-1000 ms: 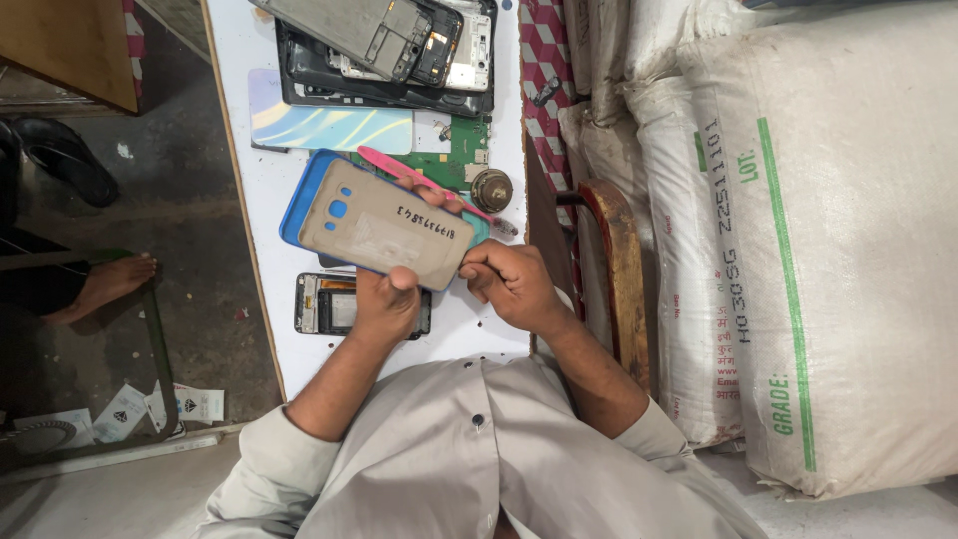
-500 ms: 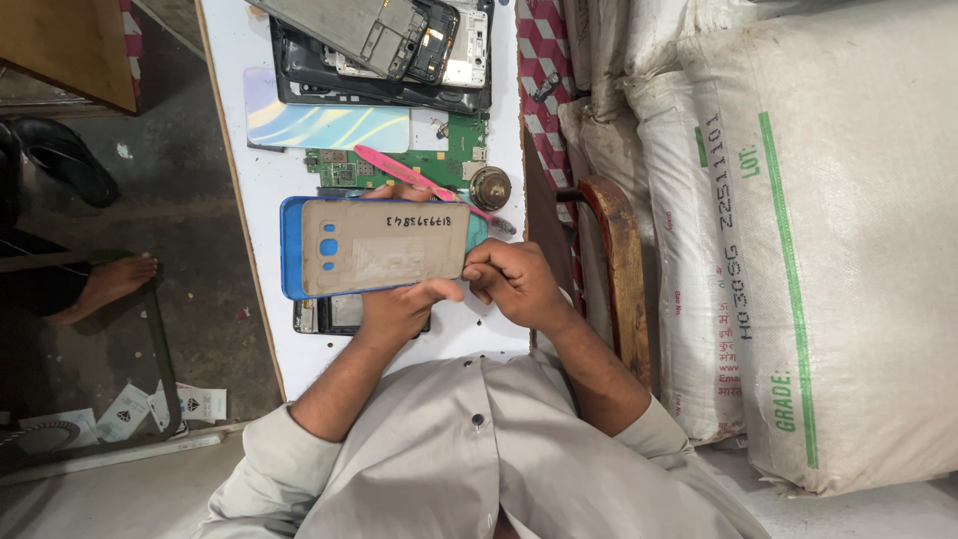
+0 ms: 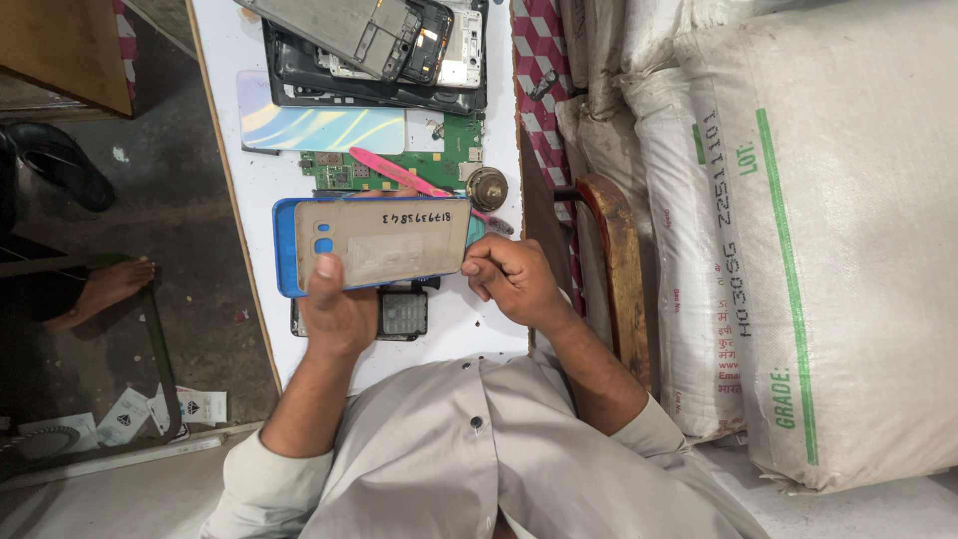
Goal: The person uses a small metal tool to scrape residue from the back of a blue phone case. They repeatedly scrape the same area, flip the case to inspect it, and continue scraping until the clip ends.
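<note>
My left hand (image 3: 334, 309) grips a gold phone back cover (image 3: 384, 240), thumb pressed on its face near the camera cutout. A blue case (image 3: 283, 250) shows behind the cover's left end. My right hand (image 3: 509, 279) is closed at the cover's right edge, fingertips pinching it. Below the cover lies a small dark phone part (image 3: 402, 312) on the white table (image 3: 249, 185).
A pink pry tool (image 3: 394, 172) lies across a green circuit board (image 3: 339, 170). An iridescent back panel (image 3: 319, 128) and stripped phone frames (image 3: 379, 45) sit farther up. A round brass piece (image 3: 487, 188) is nearby. Large white sacks (image 3: 798, 250) stand right; a bare foot (image 3: 100, 289) left.
The gold cover has turned from tilted to level with the table's width and shifted left. My right hand has moved onto its right edge.
</note>
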Demonstrator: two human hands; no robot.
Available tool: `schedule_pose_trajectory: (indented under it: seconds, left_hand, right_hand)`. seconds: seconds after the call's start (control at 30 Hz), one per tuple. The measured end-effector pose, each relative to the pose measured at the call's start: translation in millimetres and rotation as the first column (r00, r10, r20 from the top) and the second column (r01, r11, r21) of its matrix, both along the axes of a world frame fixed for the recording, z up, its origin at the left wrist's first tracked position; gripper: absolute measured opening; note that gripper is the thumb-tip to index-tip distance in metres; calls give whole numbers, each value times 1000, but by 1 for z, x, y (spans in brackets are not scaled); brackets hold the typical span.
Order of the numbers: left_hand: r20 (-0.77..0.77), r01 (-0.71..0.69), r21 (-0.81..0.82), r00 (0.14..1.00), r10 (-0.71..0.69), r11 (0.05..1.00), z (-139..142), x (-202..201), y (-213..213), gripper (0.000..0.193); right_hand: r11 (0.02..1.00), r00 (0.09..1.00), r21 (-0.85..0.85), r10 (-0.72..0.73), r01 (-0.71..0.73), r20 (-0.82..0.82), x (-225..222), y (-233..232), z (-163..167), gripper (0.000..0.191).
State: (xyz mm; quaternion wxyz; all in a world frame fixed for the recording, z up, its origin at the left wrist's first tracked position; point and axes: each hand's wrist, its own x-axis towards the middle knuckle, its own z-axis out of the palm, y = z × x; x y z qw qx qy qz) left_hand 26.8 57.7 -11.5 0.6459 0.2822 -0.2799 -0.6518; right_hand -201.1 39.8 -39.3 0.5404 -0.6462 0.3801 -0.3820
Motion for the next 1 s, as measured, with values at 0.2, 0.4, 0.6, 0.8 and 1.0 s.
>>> schedule_pose_trajectory:
  seconds: [0.2, 0.4, 0.6, 0.8, 1.0]
  left_hand:
    - [133, -250, 211, 965, 226, 945, -6, 8, -2, 72]
    - [132, -220, 282, 973, 189, 934, -9, 6, -8, 74]
    - [102, -189, 314, 981, 165, 930, 0, 2, -14, 74]
    - [129, -183, 346, 981, 147, 920, 0, 3, -16, 64]
    - [267, -252, 315, 949, 169, 915, -14, 11, -11, 47]
  right_hand:
    - [1000, 1000, -1, -21, 21, 2, 2, 1, -1, 29]
    - [999, 999, -10, -33, 34, 20, -1, 1, -1, 30]
    - [1000, 999, 13, -24, 23, 33, -5, 0, 0, 31]
    - [998, 997, 40, -59, 57, 55, -3, 1, -3, 30]
    - [992, 991, 18, -123, 122, 54, 4, 3, -7, 28]
